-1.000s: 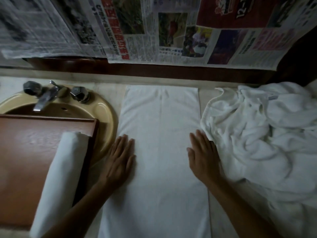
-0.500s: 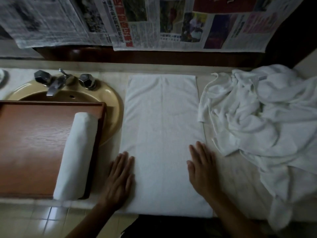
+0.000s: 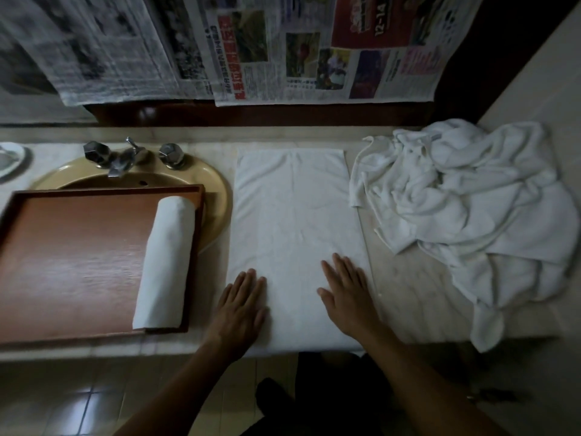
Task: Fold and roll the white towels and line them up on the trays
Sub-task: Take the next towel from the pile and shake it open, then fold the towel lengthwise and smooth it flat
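Presently: towel (image 3: 295, 240), folded strip, flat on counter (image 3: 418, 294) between tray (image 3: 78, 262) and pile (image 3: 471, 199). Flat, fingers straight, pressing its near end: left hand (image 3: 242, 303), right hand (image 3: 349, 297). One roll (image 3: 166, 262) against tray's right wall. Risk: uneven first turn winds crooked; near edge at counter's lip may slip off.

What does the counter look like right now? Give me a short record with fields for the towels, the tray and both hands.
flat towel: spread on the counter, between sink and pile
left hand: flat, fingers straight, on the towel's near left edge
right hand: flat, fingers straight, on its near right part
tray: brown, set over the sink's front
rolled towel: one, along the tray's right side
pile: crumpled white towels, partly hanging over the counter edge
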{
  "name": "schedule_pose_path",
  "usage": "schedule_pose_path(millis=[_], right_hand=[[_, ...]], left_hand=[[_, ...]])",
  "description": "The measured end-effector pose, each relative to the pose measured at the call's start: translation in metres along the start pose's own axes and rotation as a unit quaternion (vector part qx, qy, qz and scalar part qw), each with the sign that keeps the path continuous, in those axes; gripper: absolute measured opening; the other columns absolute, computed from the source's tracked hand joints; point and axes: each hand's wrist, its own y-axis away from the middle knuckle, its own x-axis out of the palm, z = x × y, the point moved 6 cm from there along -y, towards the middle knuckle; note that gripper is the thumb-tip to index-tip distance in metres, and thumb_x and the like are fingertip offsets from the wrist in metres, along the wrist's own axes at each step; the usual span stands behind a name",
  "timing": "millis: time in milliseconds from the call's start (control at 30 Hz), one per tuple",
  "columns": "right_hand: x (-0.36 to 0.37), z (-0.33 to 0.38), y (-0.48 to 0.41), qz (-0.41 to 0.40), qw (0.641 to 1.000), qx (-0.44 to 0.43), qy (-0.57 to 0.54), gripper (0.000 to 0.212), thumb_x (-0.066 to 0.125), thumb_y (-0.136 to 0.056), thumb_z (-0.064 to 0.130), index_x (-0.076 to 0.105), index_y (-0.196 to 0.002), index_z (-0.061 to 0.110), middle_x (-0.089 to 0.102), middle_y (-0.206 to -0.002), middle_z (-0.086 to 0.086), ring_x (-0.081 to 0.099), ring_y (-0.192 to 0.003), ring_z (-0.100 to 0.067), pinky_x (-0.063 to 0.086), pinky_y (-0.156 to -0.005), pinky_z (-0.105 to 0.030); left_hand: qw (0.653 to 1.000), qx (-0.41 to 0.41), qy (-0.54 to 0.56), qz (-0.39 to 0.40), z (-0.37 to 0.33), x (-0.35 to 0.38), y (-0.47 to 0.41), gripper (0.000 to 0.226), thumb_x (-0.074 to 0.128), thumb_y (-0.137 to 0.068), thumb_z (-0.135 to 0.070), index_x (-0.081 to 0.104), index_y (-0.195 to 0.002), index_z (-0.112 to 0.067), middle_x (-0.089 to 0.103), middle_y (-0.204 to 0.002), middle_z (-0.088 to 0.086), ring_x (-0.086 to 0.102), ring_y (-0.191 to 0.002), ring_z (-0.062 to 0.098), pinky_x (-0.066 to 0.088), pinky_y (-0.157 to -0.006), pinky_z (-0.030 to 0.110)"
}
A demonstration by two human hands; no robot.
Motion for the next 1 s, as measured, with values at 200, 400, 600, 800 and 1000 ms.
schedule_pose_path(millis=[200, 400, 600, 800, 1000], right_hand=[[-0.006, 0.005, 0.004, 0.042, 0.999, 0.006, -0.004, 0.068, 0.028, -0.103, 0.055, 0.015, -0.164, 0.028, 0.0, -0.172, -0.002, -0.002, -0.158, -0.025, 0.007, -0.126, -0.049], [-0.023, 0.002, -0.004, 0.07, 0.997, -0.01, -0.033, 0.063, 0.046, -0.105, 0.044, 0.026, -0.162, 0.025, 0.009, -0.172, -0.002, 0.006, -0.157, -0.023, 0.011, -0.126, -0.041], [-0.066, -0.017, -0.047, 0.014, 0.998, -0.012, -0.061, 0.057, 0.055, -0.102, 0.035, 0.043, -0.154, 0.016, 0.037, -0.161, -0.014, 0.032, -0.149, -0.03, 0.028, -0.121, -0.042], [-0.105, -0.067, -0.132, -0.011, 0.999, -0.027, 0.033, 0.057, 0.048, -0.104, 0.036, 0.035, -0.157, 0.018, 0.024, -0.167, -0.012, 0.019, -0.154, -0.033, 0.021, -0.123, -0.053], [-0.116, -0.146, -0.2, 0.023, 0.977, -0.088, 0.193, 0.052, 0.037, -0.103, 0.041, 0.041, -0.152, 0.023, 0.037, -0.162, -0.004, 0.033, -0.148, -0.031, 0.028, -0.116, -0.059]], left_hand=[[0.999, -0.015, -0.012, 0.026, 0.0, -0.001, 0.003, 0.069, 0.029, -0.103, -0.056, 0.033, -0.16, -0.016, 0.024, -0.166, 0.013, 0.027, -0.153, 0.032, 0.032, -0.12, 0.051], [0.996, -0.063, 0.031, 0.057, -0.01, -0.015, -0.009, 0.074, 0.038, -0.101, -0.056, 0.025, -0.162, -0.017, 0.017, -0.17, 0.01, 0.014, -0.157, 0.029, 0.02, -0.126, 0.046], [0.992, -0.091, 0.084, -0.005, -0.06, -0.028, -0.037, 0.056, 0.057, -0.1, -0.041, 0.044, -0.151, -0.023, 0.041, -0.159, 0.005, 0.034, -0.148, 0.025, 0.029, -0.12, 0.042], [0.988, -0.092, 0.121, -0.023, -0.14, -0.027, -0.099, 0.053, 0.053, -0.102, -0.043, 0.041, -0.152, -0.027, 0.037, -0.161, 0.001, 0.031, -0.149, 0.02, 0.027, -0.12, 0.037], [0.989, -0.09, 0.118, 0.004, -0.196, 0.0, -0.161, 0.065, 0.051, -0.101, -0.044, 0.027, -0.158, -0.026, 0.025, -0.166, 0.004, 0.023, -0.152, 0.027, 0.029, -0.122, 0.043]])
